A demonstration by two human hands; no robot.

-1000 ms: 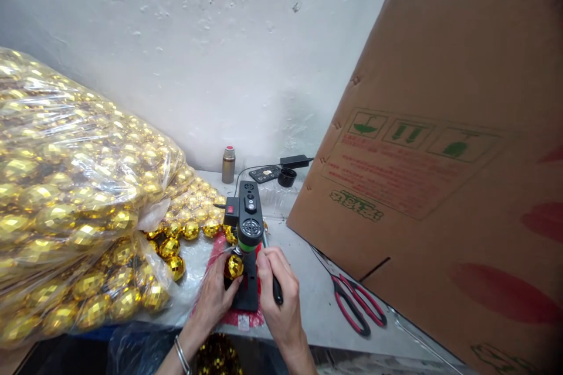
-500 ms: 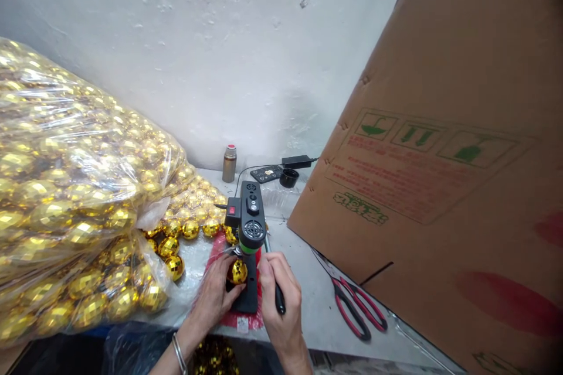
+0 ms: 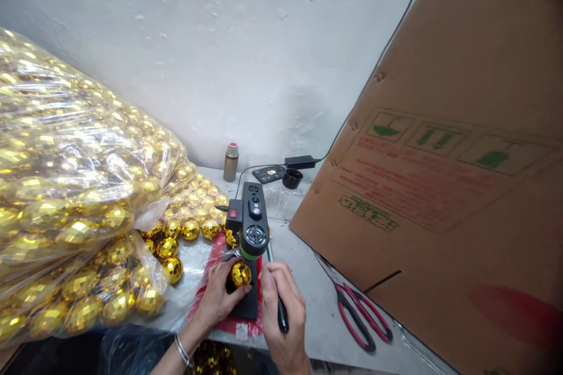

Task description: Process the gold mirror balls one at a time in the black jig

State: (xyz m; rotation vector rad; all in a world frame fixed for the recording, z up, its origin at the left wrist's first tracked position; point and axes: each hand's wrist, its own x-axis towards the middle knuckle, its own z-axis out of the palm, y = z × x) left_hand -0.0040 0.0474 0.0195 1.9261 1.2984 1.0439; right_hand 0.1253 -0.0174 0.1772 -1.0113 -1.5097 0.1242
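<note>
My left hand point(image 3: 219, 291), with a silver bangle at the wrist, grips a shiny gold faceted ball point(image 3: 241, 275) between thumb and fingers. The ball rests over the black base of a small black device point(image 3: 254, 217) with round grilles and a green band, just below its head. My right hand point(image 3: 285, 304) is closed around a black-handled rod point(image 3: 282, 316). Its thin pale shaft runs up beside the device; whether it joins the device I cannot tell. A red plastic sheet point(image 3: 229, 325) lies under the base.
At left, a large clear plastic bag point(image 3: 79, 146) bulges with gold balls, and several loose ones point(image 3: 173, 269) lie at its mouth. A cardboard box point(image 3: 422, 187) leans on the right by red-and-black scissors point(image 3: 363, 313). Behind are a bottle point(image 3: 231, 163), black cup point(image 3: 292, 179) and adapter point(image 3: 302, 161).
The view has shifted slightly. In my left hand the gold ball has turned, now showing a dark spot on top. My right hand still grips the rod, a little lower in the picture.
</note>
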